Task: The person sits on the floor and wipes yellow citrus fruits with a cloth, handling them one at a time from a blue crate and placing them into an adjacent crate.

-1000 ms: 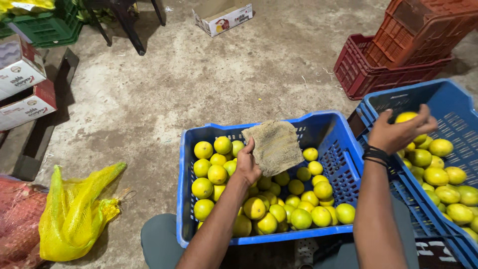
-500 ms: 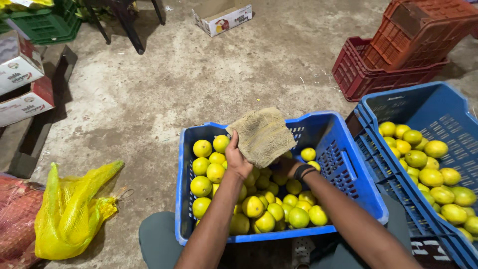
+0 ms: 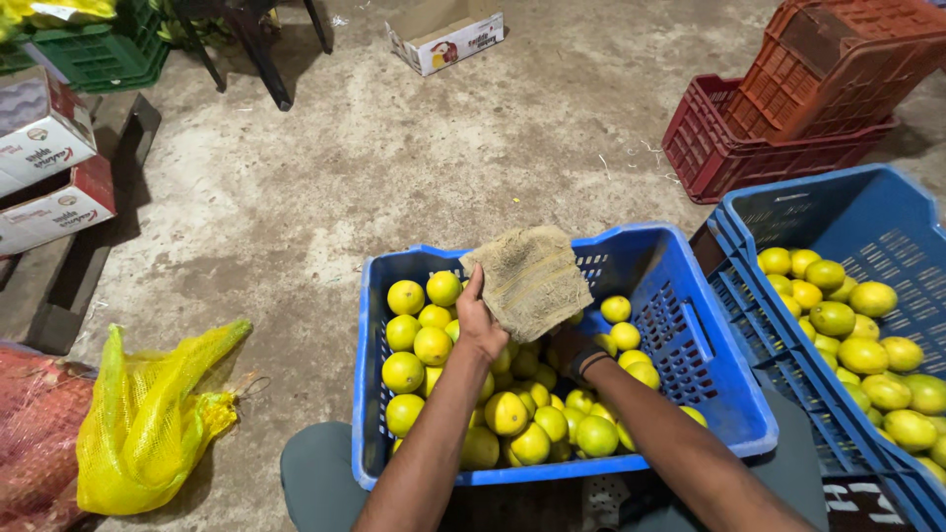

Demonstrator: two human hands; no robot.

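So the left hand (image 3: 480, 325) is holding a scrap of coarse tan cloth (image 3: 529, 279) up over the blue crate (image 3: 724, 394), fingers pinching its near-left edge. The right hand (image 3: 572, 350) sits lower, under the cloth and down among the yellow-green citrus fruits (image 3: 507, 412); its fingers are hidden, so I can't tell if they're curled round one or spread. The cloth looks light and floppy, rough enough not to slip, so an edge pinch seems plenty. The fruit looks firm, round and smooth, probably rolls easily, better cupped whole than nipped. Crate walls stand close on all sides, so room is mostly upward. A second blue crate (image 3: 838, 212) of fruit sits just to the right, touching or nearly, and there's bare concrete floor (image 3: 414, 177) beyond.
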